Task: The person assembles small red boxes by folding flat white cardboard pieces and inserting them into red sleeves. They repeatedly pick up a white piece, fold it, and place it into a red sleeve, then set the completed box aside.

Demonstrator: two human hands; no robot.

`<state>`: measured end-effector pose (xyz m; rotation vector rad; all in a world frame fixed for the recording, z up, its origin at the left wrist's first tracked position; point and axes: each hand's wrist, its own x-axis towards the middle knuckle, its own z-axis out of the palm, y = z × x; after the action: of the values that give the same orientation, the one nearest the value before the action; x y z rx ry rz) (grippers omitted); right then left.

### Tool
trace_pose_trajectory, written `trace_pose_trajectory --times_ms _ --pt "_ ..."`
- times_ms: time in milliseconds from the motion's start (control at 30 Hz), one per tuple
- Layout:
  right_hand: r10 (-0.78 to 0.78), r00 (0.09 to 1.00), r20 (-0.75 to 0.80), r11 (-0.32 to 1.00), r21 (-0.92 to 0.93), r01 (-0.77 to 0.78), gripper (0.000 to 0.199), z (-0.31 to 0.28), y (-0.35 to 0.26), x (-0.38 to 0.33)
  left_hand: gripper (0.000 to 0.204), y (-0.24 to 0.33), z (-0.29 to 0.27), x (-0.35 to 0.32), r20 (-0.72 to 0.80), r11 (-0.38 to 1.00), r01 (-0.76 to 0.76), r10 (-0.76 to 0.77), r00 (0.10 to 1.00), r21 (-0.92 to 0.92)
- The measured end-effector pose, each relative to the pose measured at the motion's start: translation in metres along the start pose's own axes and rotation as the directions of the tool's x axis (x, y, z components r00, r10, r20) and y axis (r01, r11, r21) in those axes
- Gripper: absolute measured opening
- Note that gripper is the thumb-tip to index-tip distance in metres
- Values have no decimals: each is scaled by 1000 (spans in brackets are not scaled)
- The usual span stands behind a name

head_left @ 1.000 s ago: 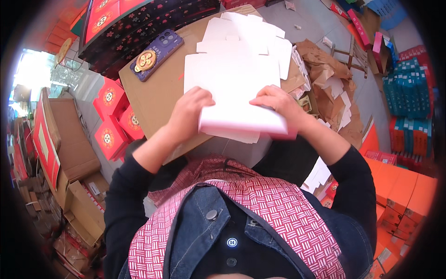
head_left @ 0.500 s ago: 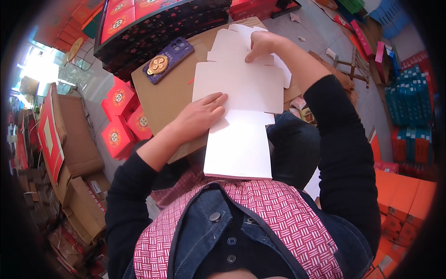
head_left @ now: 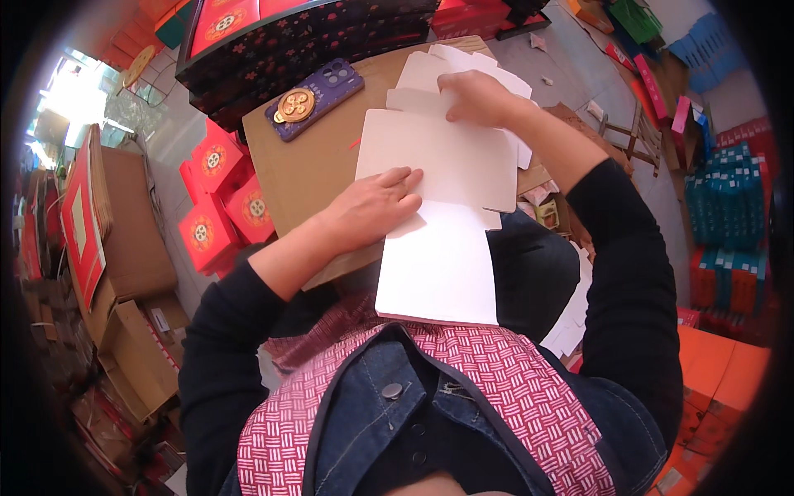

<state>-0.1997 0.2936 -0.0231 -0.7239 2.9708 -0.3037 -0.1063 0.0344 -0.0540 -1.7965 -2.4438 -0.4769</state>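
Both hands now press the unfolded white card point(head_left: 442, 207) flat: left hand point(head_left: 372, 207) mid-sheet, right hand point(head_left: 475, 95) newly reaching its far flap.

The white card sheet point(head_left: 438, 264) hides the brown board's point(head_left: 322, 157) near edge.

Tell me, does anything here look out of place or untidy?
A purple phone lies askew on the brown cardboard sheet. Cardboard scraps lie loose beside the person's lap. The white box blank under both hands looks undamaged.
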Motion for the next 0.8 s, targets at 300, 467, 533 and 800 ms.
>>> trace_pose_trajectory --times_ms 300,467,533,800 --pt "-361 870 -336 858 -486 168 6 42 -47 -43 15 3 -5 -1 37 1000 17 -17 999 3" --pt "-299 889 -347 910 -385 155 5 43 -39 -37 15 6 -1 -3 81 999 46 -47 996 11" --pt "-276 912 -302 880 -462 114 6 51 -49 -40 14 2 1 -2 105 999 45 -46 993 7" --pt "52 989 -140 998 48 -46 19 -6 -9 -17 14 -1 -19 3 84 999 48 -50 995 22"
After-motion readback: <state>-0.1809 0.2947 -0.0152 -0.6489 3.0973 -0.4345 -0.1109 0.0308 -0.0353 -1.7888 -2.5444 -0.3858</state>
